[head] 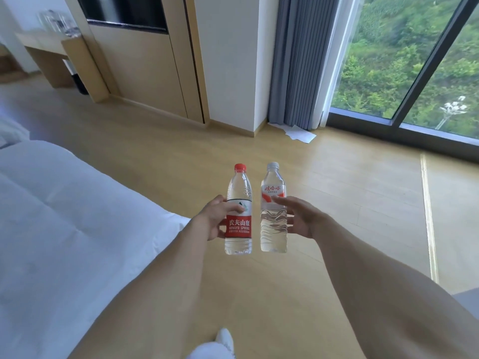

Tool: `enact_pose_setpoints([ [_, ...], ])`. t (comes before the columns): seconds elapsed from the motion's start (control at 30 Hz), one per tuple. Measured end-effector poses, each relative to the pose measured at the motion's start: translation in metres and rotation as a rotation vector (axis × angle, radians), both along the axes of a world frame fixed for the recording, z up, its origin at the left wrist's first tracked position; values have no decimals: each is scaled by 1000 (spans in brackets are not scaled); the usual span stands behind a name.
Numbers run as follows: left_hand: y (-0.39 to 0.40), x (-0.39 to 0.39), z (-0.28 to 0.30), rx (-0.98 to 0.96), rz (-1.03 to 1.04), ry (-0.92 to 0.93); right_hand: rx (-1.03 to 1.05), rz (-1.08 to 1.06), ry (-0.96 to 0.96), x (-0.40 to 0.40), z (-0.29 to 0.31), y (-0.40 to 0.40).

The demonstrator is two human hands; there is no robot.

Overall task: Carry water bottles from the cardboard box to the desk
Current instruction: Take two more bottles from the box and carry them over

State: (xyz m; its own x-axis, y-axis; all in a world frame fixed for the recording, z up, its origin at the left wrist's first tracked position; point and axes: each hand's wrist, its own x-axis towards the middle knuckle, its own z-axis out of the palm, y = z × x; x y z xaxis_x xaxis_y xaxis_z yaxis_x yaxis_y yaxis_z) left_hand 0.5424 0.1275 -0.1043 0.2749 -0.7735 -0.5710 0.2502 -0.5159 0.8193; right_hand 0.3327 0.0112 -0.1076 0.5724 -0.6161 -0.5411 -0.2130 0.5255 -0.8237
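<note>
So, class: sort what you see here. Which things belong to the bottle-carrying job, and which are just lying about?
Job:
left hand
red-capped bottle
right hand
white-capped bottle
desk

Lying about:
bed
papers
curtain

Clear glossy plastic water bottle w/ red cap and red printed label (238, 211): smooth sheen, ribbed near base, label semi-gloss. Clear plastic water bottle w/ white cap and pale wrap (273, 211): wavy moulded ribs, glossy. Light wood-look plank floor (337, 193): smooth, satin, soft window glare. White cloth bed cover (64, 208): matt, soft, quilted. Pale wood desk (49, 47): matt laminate. Grey pleated fabric curtain (303, 60): matt. White paper sheets on floor (300, 134): flat, matt. Dark-framed window glass (388, 60): glossy.
</note>
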Motion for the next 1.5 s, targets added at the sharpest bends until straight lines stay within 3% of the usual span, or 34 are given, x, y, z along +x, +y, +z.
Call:
enact_pose_setpoints([
  [0.27,-110,81,-9,-40,9,29,4,34,19,72,-6,-110],
  [0.63,-256,228,-9,-62,81,81,-61,84,66,244,9,-271],
  [1.5,-473,540,-19,12,648,23,-28,623,112,657,-11,-572],
])
